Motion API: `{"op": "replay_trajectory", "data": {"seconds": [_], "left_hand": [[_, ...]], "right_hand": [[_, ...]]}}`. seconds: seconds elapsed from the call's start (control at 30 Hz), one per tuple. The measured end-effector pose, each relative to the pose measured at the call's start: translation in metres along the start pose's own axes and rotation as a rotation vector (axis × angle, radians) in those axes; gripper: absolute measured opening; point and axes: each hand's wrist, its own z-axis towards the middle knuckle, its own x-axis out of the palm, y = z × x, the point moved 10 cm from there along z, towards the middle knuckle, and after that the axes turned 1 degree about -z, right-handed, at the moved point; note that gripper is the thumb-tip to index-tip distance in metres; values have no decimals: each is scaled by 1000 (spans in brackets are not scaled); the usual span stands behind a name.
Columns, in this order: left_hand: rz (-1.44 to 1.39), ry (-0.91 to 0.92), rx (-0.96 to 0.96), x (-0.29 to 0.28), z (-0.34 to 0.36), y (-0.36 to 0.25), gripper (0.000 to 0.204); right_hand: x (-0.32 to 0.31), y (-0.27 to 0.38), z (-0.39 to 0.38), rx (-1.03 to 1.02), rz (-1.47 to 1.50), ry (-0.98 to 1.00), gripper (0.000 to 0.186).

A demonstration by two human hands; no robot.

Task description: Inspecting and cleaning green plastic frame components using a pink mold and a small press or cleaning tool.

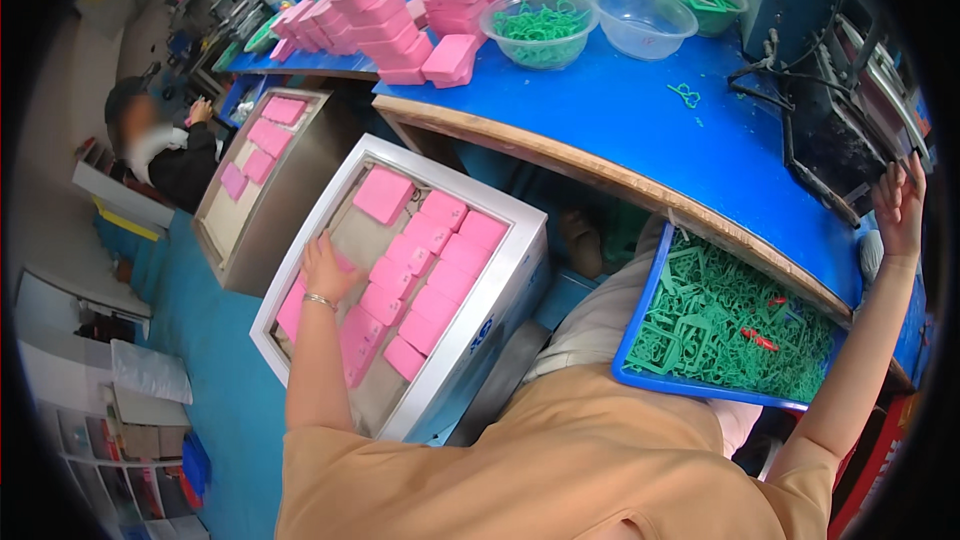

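Observation:
My left hand (330,275) reaches into a white-rimmed box (535,225) at centre left. Its thumb and fingers straddle a pink block (345,263), which my palm partly covers. Rows of similar pink blocks (408,255) lie around it on a beige surface, with a larger pink one (383,196) near the far end. Far to the right, my right hand (900,205) is raised beside a dark machine (845,105). Some of its fingers stretch upward along the machine's grey edge, and nothing shows in its grasp.
A blue tray (630,345) of tangled green plastic pieces sits by my lap. On the blue table (600,120) stand stacked pink blocks (380,25) and clear bowls (540,30), several with green pieces. Another box (290,155) of pink blocks stands at left, near a person (165,145).

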Motion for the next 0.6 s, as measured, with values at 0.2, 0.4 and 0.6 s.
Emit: {"op": "replay_trajectory", "data": {"seconds": [0.2,0.4,0.6], "left_hand": [[205,-44,-68,-4,-32,33,76],[240,-256,-163,-33,-22,48,31],[-143,-622,-421,-58,-16,108,32]], "right_hand": [[16,4,-6,2,-61,-11,39],[29,-25,-63,113,-153,-300,43],[51,-26,-135,83,-577,-318,41]]}}
